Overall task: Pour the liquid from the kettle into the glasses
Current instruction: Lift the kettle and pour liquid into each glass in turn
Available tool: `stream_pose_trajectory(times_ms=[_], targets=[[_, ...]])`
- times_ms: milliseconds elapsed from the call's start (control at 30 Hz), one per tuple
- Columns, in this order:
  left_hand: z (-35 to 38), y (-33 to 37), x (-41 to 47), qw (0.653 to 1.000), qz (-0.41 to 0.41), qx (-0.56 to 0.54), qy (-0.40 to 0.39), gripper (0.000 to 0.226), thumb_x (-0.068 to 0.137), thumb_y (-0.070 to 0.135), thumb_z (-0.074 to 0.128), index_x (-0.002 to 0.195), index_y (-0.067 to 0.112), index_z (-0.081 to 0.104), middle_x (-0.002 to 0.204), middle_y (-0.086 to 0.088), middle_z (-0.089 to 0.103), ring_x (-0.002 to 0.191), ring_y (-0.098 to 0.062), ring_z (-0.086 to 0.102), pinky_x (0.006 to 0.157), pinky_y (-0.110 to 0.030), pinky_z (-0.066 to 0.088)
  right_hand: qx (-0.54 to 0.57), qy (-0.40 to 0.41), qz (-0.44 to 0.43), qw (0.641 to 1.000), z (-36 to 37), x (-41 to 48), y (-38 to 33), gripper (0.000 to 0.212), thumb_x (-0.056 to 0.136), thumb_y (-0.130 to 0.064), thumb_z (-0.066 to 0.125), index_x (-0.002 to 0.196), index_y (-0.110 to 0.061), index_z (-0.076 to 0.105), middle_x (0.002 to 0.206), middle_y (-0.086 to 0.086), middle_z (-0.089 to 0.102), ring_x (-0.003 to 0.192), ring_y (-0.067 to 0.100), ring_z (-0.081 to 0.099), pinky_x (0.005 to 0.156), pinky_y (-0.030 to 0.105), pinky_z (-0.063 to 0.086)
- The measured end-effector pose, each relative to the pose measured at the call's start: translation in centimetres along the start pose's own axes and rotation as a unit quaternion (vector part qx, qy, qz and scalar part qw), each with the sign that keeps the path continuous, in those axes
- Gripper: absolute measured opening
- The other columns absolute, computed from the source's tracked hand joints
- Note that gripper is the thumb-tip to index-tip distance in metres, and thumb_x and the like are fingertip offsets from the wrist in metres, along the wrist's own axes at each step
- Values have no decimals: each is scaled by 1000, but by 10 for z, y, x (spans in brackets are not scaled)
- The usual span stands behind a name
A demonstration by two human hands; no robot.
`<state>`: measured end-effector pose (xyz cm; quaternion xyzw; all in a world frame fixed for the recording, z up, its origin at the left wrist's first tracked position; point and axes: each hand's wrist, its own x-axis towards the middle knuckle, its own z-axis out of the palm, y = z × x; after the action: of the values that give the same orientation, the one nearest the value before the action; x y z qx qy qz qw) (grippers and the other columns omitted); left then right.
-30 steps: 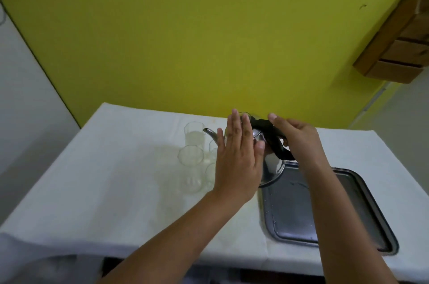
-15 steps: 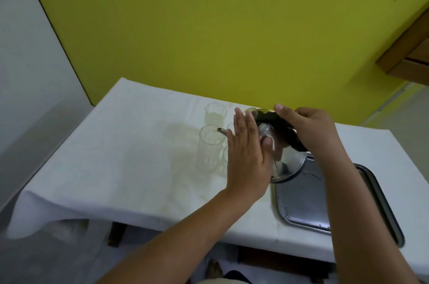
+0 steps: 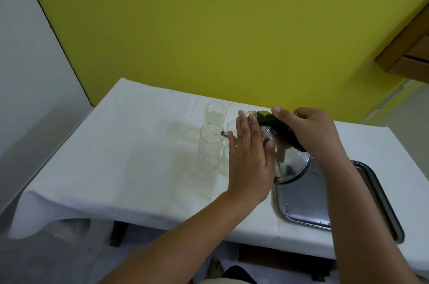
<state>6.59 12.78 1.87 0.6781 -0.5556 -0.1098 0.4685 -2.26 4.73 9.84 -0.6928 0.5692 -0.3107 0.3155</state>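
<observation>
A shiny steel kettle (image 3: 289, 163) with a black handle is tipped to the left, its thin spout over the rim of a tall clear glass (image 3: 210, 144). My right hand (image 3: 308, 130) is closed around the black handle. My left hand (image 3: 249, 158) lies flat with fingers straight against the kettle's lid and side. A second tall glass (image 3: 215, 113) stands behind with pale liquid in it. Two more glasses (image 3: 226, 156) are partly hidden behind my left hand.
A metal tray (image 3: 343, 211) lies on the white tablecloth (image 3: 116, 156) at the right, under my right forearm. A yellow wall rises behind the table. A wooden shelf (image 3: 411, 51) hangs at the upper right.
The kettle has tipped further to the left and its spout now reaches over the near tall glass. The camera view has shifted, so the table sits lower and more to the right.
</observation>
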Motion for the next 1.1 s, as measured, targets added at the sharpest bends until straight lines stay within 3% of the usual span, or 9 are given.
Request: stream_pose_trajectory(times_ms=[433,600,867,1100], targets=[[-1,9,-1,999,-10,-18,41,60,97,36,15,144,9,-10,154,-4,-19,142,-11,-20,117,-38,-6,-35,-20,-57,998,-5,6,-11,58,74,-60,70,57,-9,49,34,-7,39,47,21,40,55,31,34],[1,13,6,998,-24,-17,58,61,98,34,20,146,6,-4,152,-2,-20,142,-11,-19,116,-39,-6,-64,-26,-86,994,-5,15,-20,58,75,-60,68,56,-9,47,47,5,41,50,23,40,54,31,32],[10,17,7,996,-46,-14,70,63,96,39,14,145,5,-6,154,-6,-17,142,-13,-17,117,-40,-4,-99,-53,-110,988,-9,25,-22,58,75,-59,70,54,-11,44,48,4,40,49,20,37,54,32,30],[17,21,16,994,-57,7,95,71,92,48,4,144,1,-6,150,-7,-20,142,-16,-19,115,-32,-9,-84,-67,-120,987,-10,36,-21,58,75,-59,70,59,-8,49,49,6,42,50,22,39,55,31,33]])
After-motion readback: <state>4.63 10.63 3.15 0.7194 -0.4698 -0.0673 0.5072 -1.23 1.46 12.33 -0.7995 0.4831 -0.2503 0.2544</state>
